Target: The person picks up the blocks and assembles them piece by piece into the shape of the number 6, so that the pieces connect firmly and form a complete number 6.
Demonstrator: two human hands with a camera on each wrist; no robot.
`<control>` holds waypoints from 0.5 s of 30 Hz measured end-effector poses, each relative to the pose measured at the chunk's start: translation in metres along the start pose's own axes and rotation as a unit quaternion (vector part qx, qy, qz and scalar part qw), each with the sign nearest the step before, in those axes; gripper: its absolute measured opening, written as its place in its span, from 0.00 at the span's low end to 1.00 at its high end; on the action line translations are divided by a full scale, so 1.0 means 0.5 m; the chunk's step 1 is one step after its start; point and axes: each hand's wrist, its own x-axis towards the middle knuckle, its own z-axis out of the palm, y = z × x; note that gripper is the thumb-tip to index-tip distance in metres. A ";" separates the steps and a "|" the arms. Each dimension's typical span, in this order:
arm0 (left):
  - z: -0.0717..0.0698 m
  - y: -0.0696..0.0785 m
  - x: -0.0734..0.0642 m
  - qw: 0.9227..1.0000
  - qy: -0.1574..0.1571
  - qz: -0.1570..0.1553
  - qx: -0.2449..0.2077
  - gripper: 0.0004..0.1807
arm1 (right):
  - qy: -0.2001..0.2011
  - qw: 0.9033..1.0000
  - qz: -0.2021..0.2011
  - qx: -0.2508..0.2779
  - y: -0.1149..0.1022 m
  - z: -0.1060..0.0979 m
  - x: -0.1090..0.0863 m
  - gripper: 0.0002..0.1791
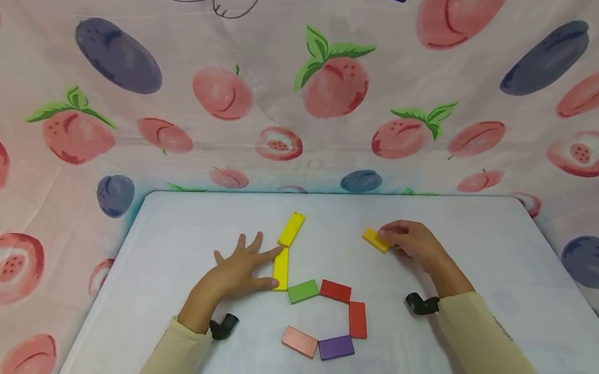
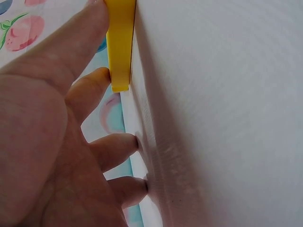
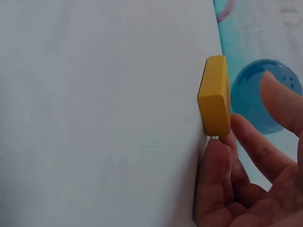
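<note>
My left hand [image 1: 236, 271] lies spread over the table, with thumb and index finger touching the left side of a yellow block [image 1: 281, 271]. That yellow block [image 2: 120, 47] lies flat in the left wrist view, and the other fingertips rest on the tabletop. Farther back, a second yellow block [image 1: 291, 229] meets its far end. Over on the right, my right hand [image 1: 412, 241] touches the near end of an orange-yellow block [image 1: 375, 240]. In the right wrist view the fingertips meet the edge of this orange-yellow block [image 3: 215, 97], while the thumb stands apart from it.
From the yellow pair a curved row continues: a green block [image 1: 303, 292], a red block [image 1: 336, 291], another red block [image 1: 358, 320], a purple block [image 1: 337, 347] and a pink block [image 1: 300, 342]. The white table [image 1: 176, 220] ends at a fruit-patterned cloth [image 1: 281, 50].
</note>
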 end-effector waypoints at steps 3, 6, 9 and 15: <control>-0.002 0.001 0.000 1.000 0.000 0.001 0.003 0.41 | -0.008 1.000 -0.009 -0.028 -0.003 -0.001 0.003 0.31; -0.003 0.000 0.000 1.000 0.001 -0.001 0.007 0.41 | -0.007 0.998 -0.021 -0.053 -0.006 0.000 0.008 0.30; -0.003 -0.002 0.002 1.000 0.001 -0.002 0.010 0.42 | -0.003 0.997 -0.026 -0.067 -0.006 0.001 0.012 0.29; 0.000 -0.002 0.005 1.000 -0.002 -0.002 0.006 0.42 | 0.018 0.993 -0.046 -0.108 -0.005 0.007 0.010 0.24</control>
